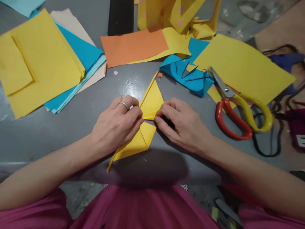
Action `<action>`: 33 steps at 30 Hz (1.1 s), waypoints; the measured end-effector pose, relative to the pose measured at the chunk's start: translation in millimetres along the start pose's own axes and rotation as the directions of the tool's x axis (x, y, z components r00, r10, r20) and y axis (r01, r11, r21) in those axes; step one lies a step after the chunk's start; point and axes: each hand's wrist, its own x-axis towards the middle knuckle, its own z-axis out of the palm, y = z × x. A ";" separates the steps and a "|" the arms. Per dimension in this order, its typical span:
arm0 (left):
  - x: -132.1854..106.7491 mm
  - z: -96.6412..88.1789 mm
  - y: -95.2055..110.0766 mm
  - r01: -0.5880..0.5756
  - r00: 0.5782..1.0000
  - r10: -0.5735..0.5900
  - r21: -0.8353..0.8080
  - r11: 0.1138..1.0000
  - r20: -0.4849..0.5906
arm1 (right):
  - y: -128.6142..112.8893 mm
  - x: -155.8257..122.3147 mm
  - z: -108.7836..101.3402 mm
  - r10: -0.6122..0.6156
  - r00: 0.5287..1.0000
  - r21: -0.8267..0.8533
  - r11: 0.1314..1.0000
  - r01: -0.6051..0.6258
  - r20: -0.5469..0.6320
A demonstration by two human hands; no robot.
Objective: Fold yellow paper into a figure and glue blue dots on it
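Note:
Between my hands lies a folded yellow paper [152, 97] on the grey table, one pointed part reaching away from me and another toward the table's near edge. My left hand [120, 122], with a ring on one finger, presses and pinches it from the left, covering part of its middle. On the other side my right hand [182, 124] pinches a folded edge between thumb and fingers. A blue folded paper [188, 76] with cut slits rests just beyond my right hand. Scissors [228, 92] with one red and one yellow handle lie to the right, blades slightly apart.
At the left is a stack of yellow sheets [45, 60] over blue sheets [77, 44]. An orange strip [135, 46] lies at the back, near folded yellow paper pieces [157, 14] with pink dots. A yellow sheet [243, 65] sits behind the scissors. Black cord [268, 154] hangs at right.

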 end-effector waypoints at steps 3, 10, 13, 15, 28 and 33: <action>1.0 -0.8 -0.3 0.017 1.000 -0.017 -0.007 1.000 0.010 | -0.3 0.3 0.3 0.004 1.000 0.001 1.000 -0.004 0.000; 3.0 -1.8 -0.9 0.039 0.999 -0.038 -0.044 0.998 0.031 | -1.0 0.9 0.6 0.048 0.999 0.048 0.998 -0.047 -0.012; 3.6 -2.1 -2.0 0.042 0.999 -0.040 -0.069 0.997 0.037 | -2.2 1.7 -0.7 0.067 0.998 0.081 0.994 -0.067 0.002; 3.8 -2.4 -2.7 0.045 0.998 -0.042 -0.081 0.996 0.042 | -3.1 2.1 -2.2 0.086 0.996 0.115 0.990 -0.086 0.004; 4.8 -4.1 -3.4 0.048 0.996 -0.044 -0.065 0.997 0.072 | -4.2 2.6 -8.2 0.091 0.994 0.233 0.967 -0.102 0.057; 4.4 -4.0 -3.0 0.055 0.996 -0.051 -0.062 0.997 0.069 | -5.2 1.9 -4.2 0.066 0.997 0.168 0.983 -0.071 0.038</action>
